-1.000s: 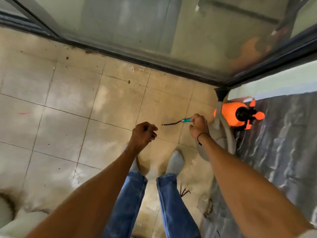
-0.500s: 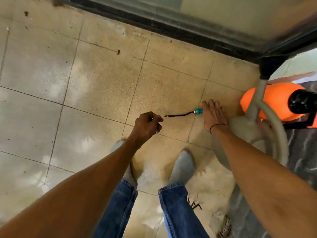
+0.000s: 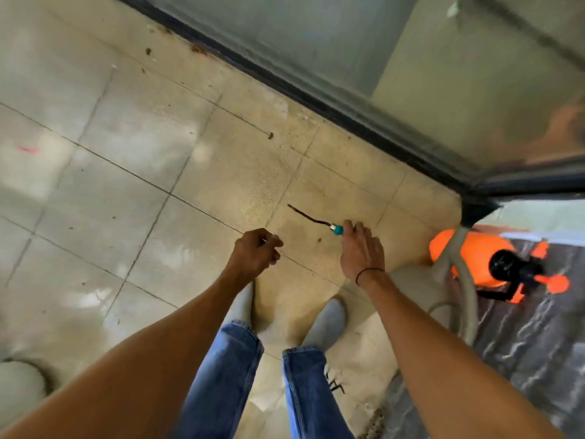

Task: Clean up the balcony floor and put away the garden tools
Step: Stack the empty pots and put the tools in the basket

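Note:
A small garden tool point(image 3: 316, 220) with a teal handle and a thin dark blade lies on the beige tiled floor point(image 3: 133, 191), blade pointing up-left. My right hand point(image 3: 361, 251) covers the handle with fingers straight, and only the teal end shows past my index finger. My left hand point(image 3: 256, 253) hovers to the left of the tool with its fingers curled into a loose fist; nothing shows in it. Bits of dirt point(image 3: 270, 135) dot the tiles.
An orange pressure sprayer point(image 3: 474, 248) and a grey watering can point(image 3: 465, 299) stand at the right, beside a grey mat point(image 3: 538, 359). A dark sliding-door track point(image 3: 316, 99) runs along the far side. A small dark claw tool point(image 3: 334, 383) lies by my right foot. A pale round object point(image 3: 19, 381) sits bottom left.
My right hand went from a fist round the teal handle to straight fingers laid over it. The left fist stayed put. The view swung left.

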